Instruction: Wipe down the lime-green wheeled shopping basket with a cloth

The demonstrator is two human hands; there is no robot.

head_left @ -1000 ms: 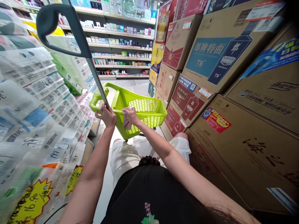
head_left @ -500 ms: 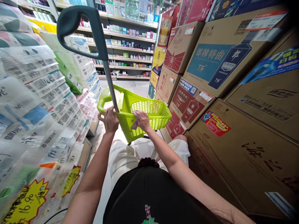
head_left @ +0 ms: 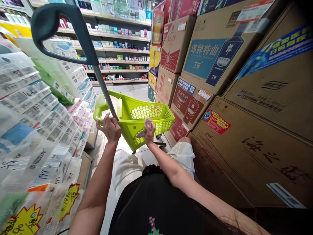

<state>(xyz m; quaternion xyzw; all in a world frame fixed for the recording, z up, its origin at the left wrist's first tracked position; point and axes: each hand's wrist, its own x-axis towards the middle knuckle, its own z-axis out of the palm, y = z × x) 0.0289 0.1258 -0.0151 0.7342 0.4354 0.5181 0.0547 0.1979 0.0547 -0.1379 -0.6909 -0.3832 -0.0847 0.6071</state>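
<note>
A lime-green wheeled shopping basket (head_left: 127,137) with perforated sides stands tilted in front of me. Its metal pole rises to a dark grey loop handle (head_left: 91,49) at upper left. With bent fingers, my left hand (head_left: 111,130) grips the basket's near rim beside the foot of the pole. A crumpled pale pinkish-grey cloth (head_left: 141,134) is held in my right hand (head_left: 149,132), against the basket's near side wall. Part of the cloth sticks out to the left of the fingers and part above them. Nothing shows inside the visible part of the basket.
Stacked cardboard cartons (head_left: 244,137) line the right side closely. Wrapped tissue packs (head_left: 49,120) with yellow price signs (head_left: 69,200) are piled on the left. Shelves of small boxes and bottles (head_left: 122,45) stand across the far end. My knees flank the basket's near side.
My right hand has turned more upright and moved slightly down the basket's side with the cloth. My left hand keeps its hold on the rim. The whole view has shifted a little.
</note>
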